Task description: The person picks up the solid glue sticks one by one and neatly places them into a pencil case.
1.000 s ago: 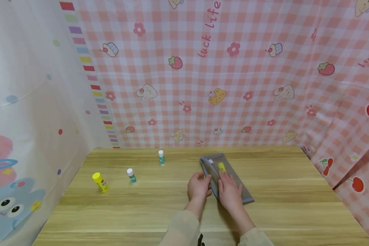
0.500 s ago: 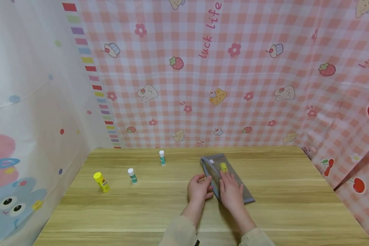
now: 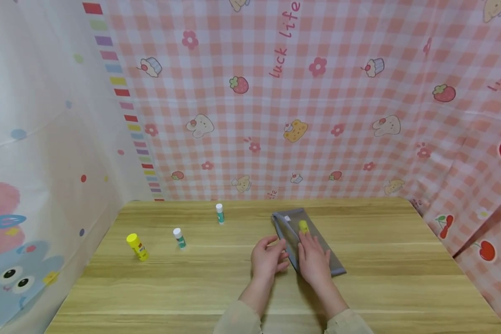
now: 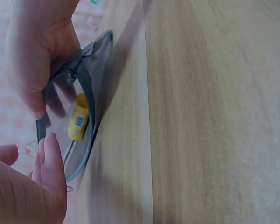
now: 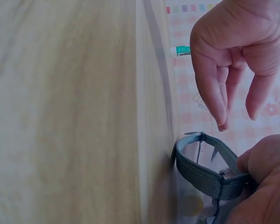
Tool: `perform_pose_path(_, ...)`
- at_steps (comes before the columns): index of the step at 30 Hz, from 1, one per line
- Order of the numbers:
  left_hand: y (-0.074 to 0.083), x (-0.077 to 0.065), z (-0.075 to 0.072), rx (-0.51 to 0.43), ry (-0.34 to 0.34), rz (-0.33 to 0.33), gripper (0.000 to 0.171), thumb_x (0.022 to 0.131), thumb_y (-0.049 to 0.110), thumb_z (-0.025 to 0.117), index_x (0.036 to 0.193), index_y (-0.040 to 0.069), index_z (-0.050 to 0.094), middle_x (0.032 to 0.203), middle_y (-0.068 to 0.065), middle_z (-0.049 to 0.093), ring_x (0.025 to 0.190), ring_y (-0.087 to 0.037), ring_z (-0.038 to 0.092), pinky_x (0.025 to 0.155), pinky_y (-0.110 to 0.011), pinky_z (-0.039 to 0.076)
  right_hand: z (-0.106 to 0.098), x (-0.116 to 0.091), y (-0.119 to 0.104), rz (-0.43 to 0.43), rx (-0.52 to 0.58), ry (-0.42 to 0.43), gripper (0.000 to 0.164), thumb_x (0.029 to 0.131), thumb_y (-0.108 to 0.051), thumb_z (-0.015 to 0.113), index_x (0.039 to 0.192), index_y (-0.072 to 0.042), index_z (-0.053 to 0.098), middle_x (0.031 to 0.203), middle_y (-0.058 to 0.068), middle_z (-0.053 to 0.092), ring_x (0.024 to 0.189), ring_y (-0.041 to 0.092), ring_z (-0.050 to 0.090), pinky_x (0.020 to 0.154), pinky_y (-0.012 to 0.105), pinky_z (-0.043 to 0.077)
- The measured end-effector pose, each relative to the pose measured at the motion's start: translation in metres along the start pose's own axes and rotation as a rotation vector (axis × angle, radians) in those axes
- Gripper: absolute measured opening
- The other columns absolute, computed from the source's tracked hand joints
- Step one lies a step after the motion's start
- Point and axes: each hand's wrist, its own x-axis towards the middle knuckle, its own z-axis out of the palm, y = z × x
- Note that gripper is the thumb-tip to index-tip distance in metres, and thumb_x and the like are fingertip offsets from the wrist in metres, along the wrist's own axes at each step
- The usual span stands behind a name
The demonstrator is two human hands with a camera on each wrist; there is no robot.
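Note:
A grey mesh zip pouch (image 3: 322,250) lies on the table, its zipped side parted toward the left. The right hand (image 3: 314,263) is over the pouch and grips its upper rim, keeping the mouth raised. Inside, a yellow glue stick (image 4: 79,119) shows through the mouth in the left wrist view; its yellow end (image 3: 303,226) also shows through the mesh beyond the right fingertips. Just left of the mouth is the left hand (image 3: 267,257), fingers loosely bent and holding nothing. In the right wrist view the pouch's rim (image 5: 199,179) forms a rounded gap.
Left on the wooden table (image 3: 183,287) stand another yellow glue stick (image 3: 138,247) and two smaller glue sticks with white caps, one nearer (image 3: 179,238) and one farther back (image 3: 220,214). A pink checked cloth (image 3: 250,106) hangs behind the table's far edge.
The left hand has drawn slightly left, away from the pouch's mouth. The right hand and the pouch stay nearly where they were.

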Motion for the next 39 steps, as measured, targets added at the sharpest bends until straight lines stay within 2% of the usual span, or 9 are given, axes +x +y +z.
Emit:
perform_pose_path(6,0.005,-0.002,-0.007,0.049,0.003,0.065,0.042,0.088,0.007,0.074,0.123,-0.008,0.059,0.089,-0.017,0.071,0.066,-0.019,0.068,0.054,-0.032,0.06,0.0,0.0,0.0,-0.003,0.005,0.003,0.041,0.104,-0.014,0.043,0.142,0.001,0.049,0.147,0.026,0.042,0.137,0.048,0.033,0.105,0.078,0.014)
perform_pose_path(10,0.009,-0.001,-0.013,0.116,0.024,0.138,0.041,0.087,0.006,0.074,0.123,-0.007,0.061,0.087,-0.014,0.071,0.066,-0.018,0.067,0.055,-0.032,0.06,-0.001,0.0,-0.001,-0.003,0.009,0.0,0.041,0.104,-0.014,0.043,0.142,0.001,0.049,0.147,0.026,0.042,0.138,0.048,0.033,0.106,0.078,0.014)
perform_pose_path(14,0.014,0.0,-0.021,0.248,0.05,0.257,0.039,0.085,0.007,0.076,0.12,-0.005,0.064,0.085,-0.011,0.072,0.067,-0.017,0.067,0.059,-0.032,0.059,-0.001,0.0,-0.002,-0.002,0.013,0.001,0.041,0.104,-0.014,0.043,0.142,0.001,0.05,0.147,0.026,0.043,0.137,0.048,0.033,0.106,0.078,0.015)
perform_pose_path(18,0.018,0.0,-0.028,0.399,0.084,0.409,0.037,0.084,0.008,0.077,0.117,-0.004,0.066,0.083,-0.006,0.072,0.069,-0.016,0.067,0.061,-0.028,0.057,-0.001,0.0,-0.002,-0.007,0.019,0.006,0.041,0.104,-0.014,0.044,0.141,0.001,0.05,0.147,0.026,0.043,0.137,0.048,0.034,0.106,0.078,0.014)
perform_pose_path(21,0.022,-0.001,-0.033,0.471,0.104,0.486,0.038,0.084,0.009,0.077,0.118,-0.003,0.066,0.085,-0.004,0.072,0.071,-0.016,0.068,0.061,-0.027,0.057,0.0,-0.001,-0.002,-0.009,0.023,0.009,0.041,0.104,-0.014,0.044,0.142,0.001,0.05,0.147,0.026,0.043,0.137,0.048,0.033,0.106,0.078,0.014)
perform_pose_path(29,0.034,-0.005,-0.047,0.618,0.141,0.555,0.042,0.084,0.014,0.08,0.121,0.001,0.065,0.096,-0.01,0.072,0.079,-0.02,0.069,0.068,-0.033,0.059,-0.001,-0.001,-0.002,-0.008,0.031,0.02,0.041,0.104,-0.013,0.044,0.141,0.001,0.051,0.146,0.026,0.044,0.137,0.048,0.035,0.106,0.078,0.014)
perform_pose_path(33,0.037,-0.005,-0.057,0.701,0.164,0.598,0.044,0.084,0.016,0.08,0.123,0.003,0.065,0.099,-0.008,0.072,0.08,-0.021,0.068,0.069,-0.035,0.059,-0.002,-0.002,-0.003,-0.012,0.029,0.025,0.04,0.103,-0.012,0.045,0.14,0.001,0.051,0.145,0.026,0.045,0.136,0.048,0.036,0.105,0.078,0.016)
perform_pose_path(39,0.043,-0.008,-0.069,0.818,0.2,0.642,0.047,0.084,0.02,0.081,0.125,0.005,0.064,0.103,-0.008,0.071,0.089,-0.025,0.067,0.076,-0.043,0.056,-0.002,-0.002,-0.003,-0.007,0.03,0.016,0.04,0.104,-0.013,0.045,0.141,0.001,0.051,0.146,0.026,0.044,0.137,0.048,0.035,0.105,0.078,0.015)
